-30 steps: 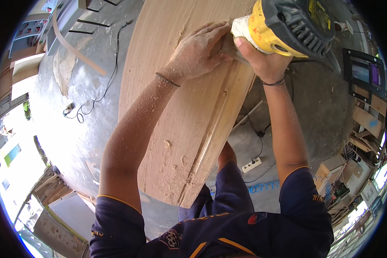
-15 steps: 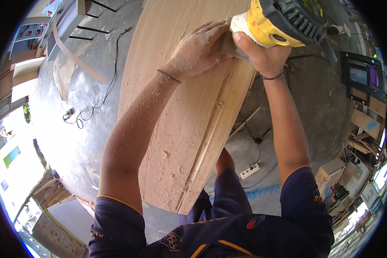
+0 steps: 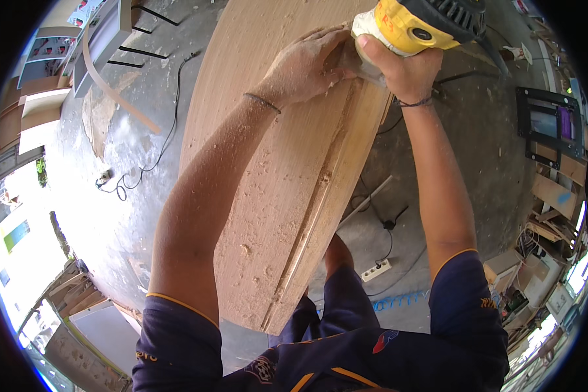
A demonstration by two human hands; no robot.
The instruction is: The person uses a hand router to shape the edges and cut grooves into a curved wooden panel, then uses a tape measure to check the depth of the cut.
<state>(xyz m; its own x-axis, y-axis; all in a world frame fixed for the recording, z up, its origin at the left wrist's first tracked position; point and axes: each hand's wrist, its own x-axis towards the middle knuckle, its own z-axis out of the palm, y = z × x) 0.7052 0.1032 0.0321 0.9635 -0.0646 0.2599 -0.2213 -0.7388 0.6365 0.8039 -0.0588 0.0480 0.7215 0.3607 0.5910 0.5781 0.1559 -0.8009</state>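
Note:
A yellow and black router point(image 3: 408, 29) with a pale wrapped collar stands on a long wooden board point(image 3: 255, 215) at its far right. My right hand point(image 3: 402, 68) is wrapped round the router's lower body, thumb on the near side. From the left, my left hand point(image 3: 313, 65) curls against the router's base, fingers bent and dusted with shavings; its fingertips are partly hidden. A straight groove point(image 3: 320, 189) runs along the board's right edge from the router toward me. Wood shavings point(image 3: 245, 249) lie scattered over the surface. The router's bit is out of sight.
Below the board, a power strip point(image 3: 376, 270) and cords lie on the concrete floor point(image 3: 438, 189). A blue coiled hose point(image 3: 398, 302) crosses near my legs. Another cable point(image 3: 176, 111) trails at left. Wood offcuts point(image 3: 555, 196) and a black frame point(image 3: 549, 124) stand at right.
The router and both hands have shifted slightly away from me along the board's right edge. More of the groove shows behind the base. Both hands keep their places on the tool.

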